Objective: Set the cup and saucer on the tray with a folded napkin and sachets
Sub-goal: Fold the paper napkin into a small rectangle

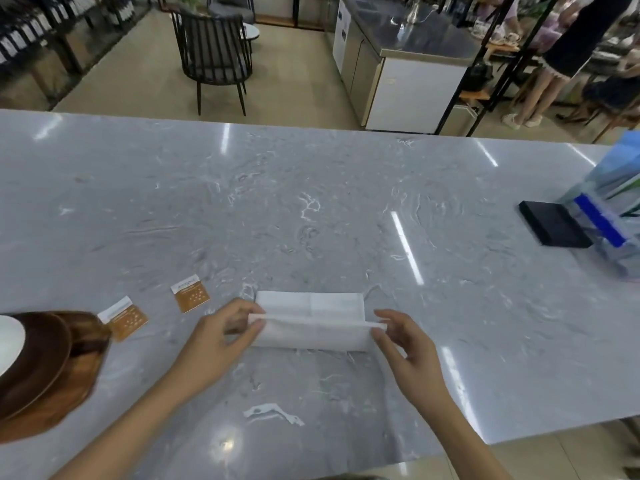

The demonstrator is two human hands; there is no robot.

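Observation:
A white napkin (311, 318) lies on the grey marble counter (311, 209), partly folded, with its near half lifted. My left hand (225, 336) pinches the raised fold at its left end, and my right hand (405, 344) pinches it at the right end. Two orange sachets (190, 293) (124, 317) lie to the left of the napkin. At the far left edge sits a wooden tray (78, 362) bearing a dark brown saucer (38, 351). A white object (8, 344) rests on the saucer, cut off by the frame.
A black flat box (554, 227) and a clear holder with blue and white packets (609, 209) stand at the counter's right side. Beyond the counter are a black chair (214, 53), a steel cabinet (405, 64) and people standing at the far right.

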